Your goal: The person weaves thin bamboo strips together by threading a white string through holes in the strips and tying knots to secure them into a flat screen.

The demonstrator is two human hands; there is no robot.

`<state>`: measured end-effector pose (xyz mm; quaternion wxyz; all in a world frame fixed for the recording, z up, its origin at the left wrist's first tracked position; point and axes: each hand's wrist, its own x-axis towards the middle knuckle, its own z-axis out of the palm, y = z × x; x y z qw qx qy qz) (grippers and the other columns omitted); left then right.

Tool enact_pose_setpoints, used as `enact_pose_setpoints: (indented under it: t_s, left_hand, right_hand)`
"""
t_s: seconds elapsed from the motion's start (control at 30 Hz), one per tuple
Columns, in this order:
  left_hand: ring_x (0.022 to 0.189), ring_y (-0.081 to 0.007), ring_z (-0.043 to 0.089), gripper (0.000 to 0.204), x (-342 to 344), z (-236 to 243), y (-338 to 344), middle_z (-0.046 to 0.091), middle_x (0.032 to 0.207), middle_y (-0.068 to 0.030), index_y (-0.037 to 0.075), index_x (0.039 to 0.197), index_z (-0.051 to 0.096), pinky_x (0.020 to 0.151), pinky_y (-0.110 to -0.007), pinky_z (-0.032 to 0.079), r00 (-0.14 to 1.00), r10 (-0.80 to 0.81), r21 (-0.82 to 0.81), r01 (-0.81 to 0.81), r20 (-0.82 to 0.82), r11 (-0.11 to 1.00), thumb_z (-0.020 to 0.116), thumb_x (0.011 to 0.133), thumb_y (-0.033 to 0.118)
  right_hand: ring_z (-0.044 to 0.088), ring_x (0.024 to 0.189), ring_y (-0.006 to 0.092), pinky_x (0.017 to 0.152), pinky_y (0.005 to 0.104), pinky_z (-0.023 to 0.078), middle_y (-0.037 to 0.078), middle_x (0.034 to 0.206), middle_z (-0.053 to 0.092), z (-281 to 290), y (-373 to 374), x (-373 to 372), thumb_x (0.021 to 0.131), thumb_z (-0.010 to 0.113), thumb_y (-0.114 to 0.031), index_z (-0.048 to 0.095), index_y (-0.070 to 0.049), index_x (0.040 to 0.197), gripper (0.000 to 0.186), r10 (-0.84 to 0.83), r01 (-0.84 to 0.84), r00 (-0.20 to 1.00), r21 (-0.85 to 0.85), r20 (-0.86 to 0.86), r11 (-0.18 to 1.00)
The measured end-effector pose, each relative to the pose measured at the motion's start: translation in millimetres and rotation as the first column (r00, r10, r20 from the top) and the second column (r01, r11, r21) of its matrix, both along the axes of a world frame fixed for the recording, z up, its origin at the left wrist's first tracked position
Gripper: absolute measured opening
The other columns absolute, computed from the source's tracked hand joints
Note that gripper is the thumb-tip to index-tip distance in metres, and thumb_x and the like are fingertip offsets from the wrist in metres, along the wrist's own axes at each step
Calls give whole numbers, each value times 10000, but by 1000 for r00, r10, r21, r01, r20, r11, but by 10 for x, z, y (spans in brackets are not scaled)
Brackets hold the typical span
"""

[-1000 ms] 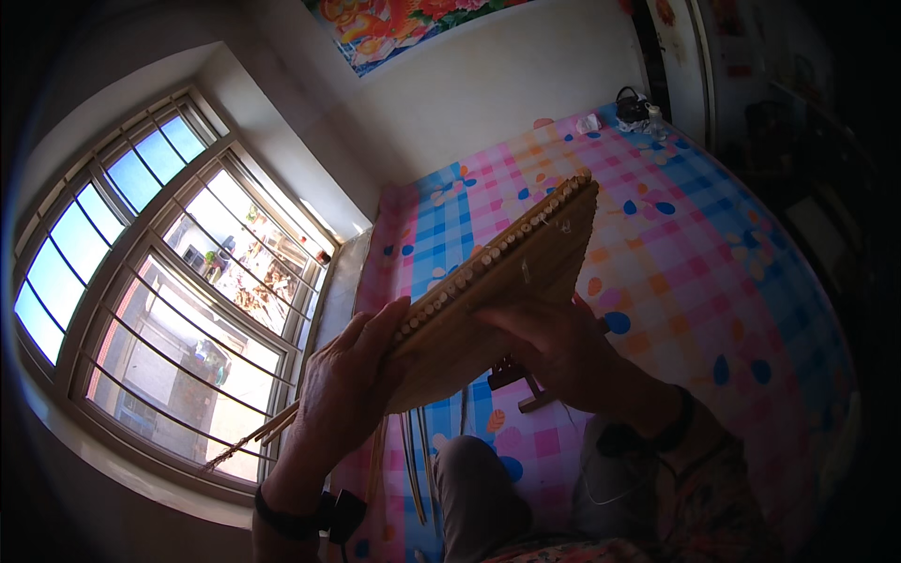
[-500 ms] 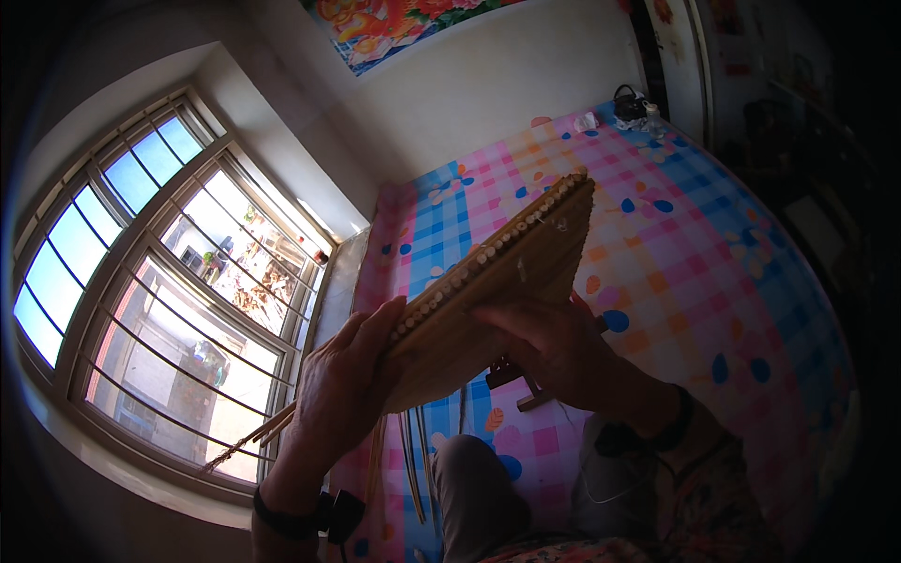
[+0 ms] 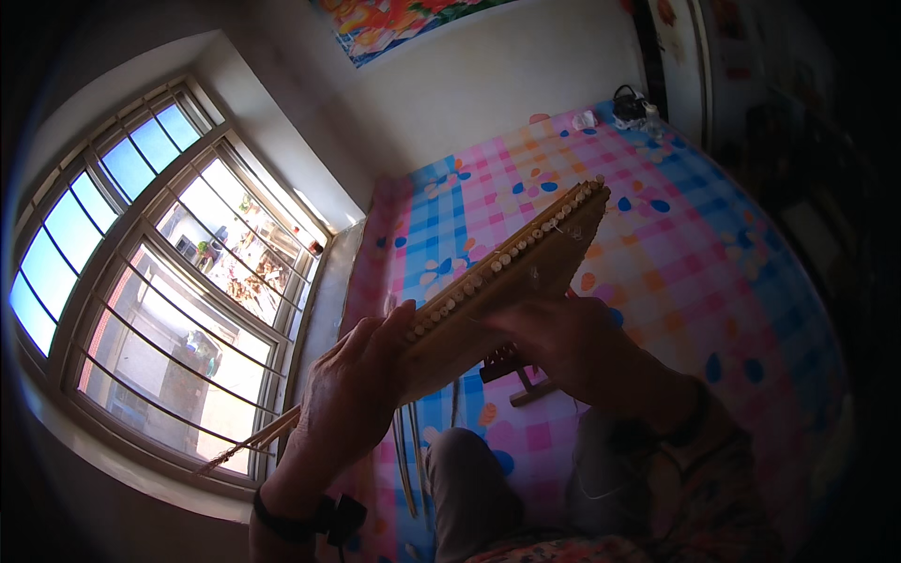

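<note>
A flat panel of pale stalks laid side by side [image 3: 488,324] is held tilted up in front of me, the round cut ends lined along its upper edge. My left hand [image 3: 361,385] grips its near left end, with the fingers over the edge. My right hand [image 3: 572,352] is at the lower right side, its thumb against the panel's face; it is slightly blurred and its other fingers are mostly hidden. Small light bits of thread [image 3: 556,225] show near the far end. A bundle of thin stalks [image 3: 263,439] sticks out leftward behind my left wrist.
A patterned checked sheet [image 3: 648,272] covers the bed below. Under the panel lies a dark wooden object [image 3: 530,391]. Long thin strips [image 3: 408,460] lie by my left knee [image 3: 474,474]. A barred window [image 3: 178,291] is on the left; a black bag [image 3: 629,101] sits at the far corner.
The panel has shifted slightly right and its face has turned more away from view. My right hand has moved a little to the right along with it. The left hand keeps its grip.
</note>
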<state>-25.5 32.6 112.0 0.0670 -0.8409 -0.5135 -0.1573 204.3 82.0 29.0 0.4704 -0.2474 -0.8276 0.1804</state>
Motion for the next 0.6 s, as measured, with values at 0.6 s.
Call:
enact_pose_setpoints:
  t_s: [0.6]
  left_hand:
    - [855,-253,621,496,176,-771,-538,575,1057,-144,-27,1281,536,704,-357,517,990,-137,178,140,-32,974,647,806,65]
  right_hand:
    - [639,822,286,701,378,525,144,892,642,-697,-517,197,868,624,-24,644,-91,1191,330,-51,50,999,-89,-18,995]
